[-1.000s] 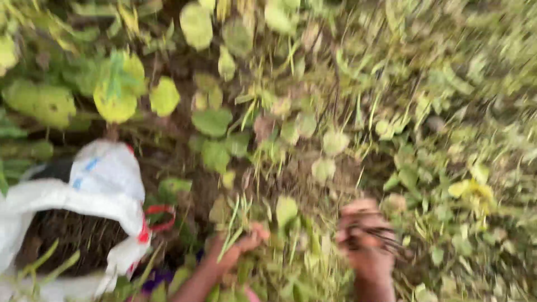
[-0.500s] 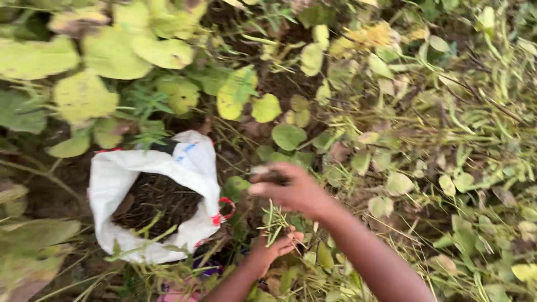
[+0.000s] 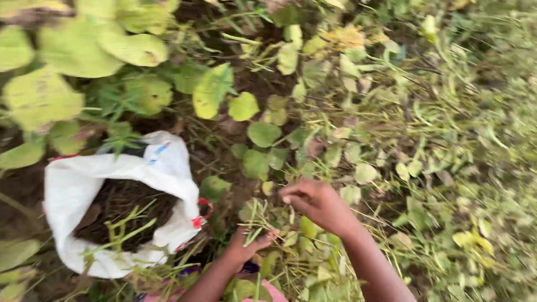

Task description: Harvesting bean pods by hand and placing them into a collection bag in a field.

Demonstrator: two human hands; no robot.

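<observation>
My left hand is low in the middle of the view, closed around a small bunch of thin green pods that stick up from its fingers. My right hand is just to the right and above it, fingers pinched together at the top of the bunch; whether it holds a pod I cannot tell. An open white sack lies to the left of my hands, with dark dry pods and a few green ones inside. Both hands are over low leafy plants.
Broad yellow-green leaves spread over the upper left. Dark soil shows between the plants in the middle. Dense tangled green stems and small leaves cover the right side. A bit of pink cloth shows at the bottom edge.
The view shifted, so the sack now lies further left and lower. My right hand moved from the far right over to the left hand and the bunch of pods.
</observation>
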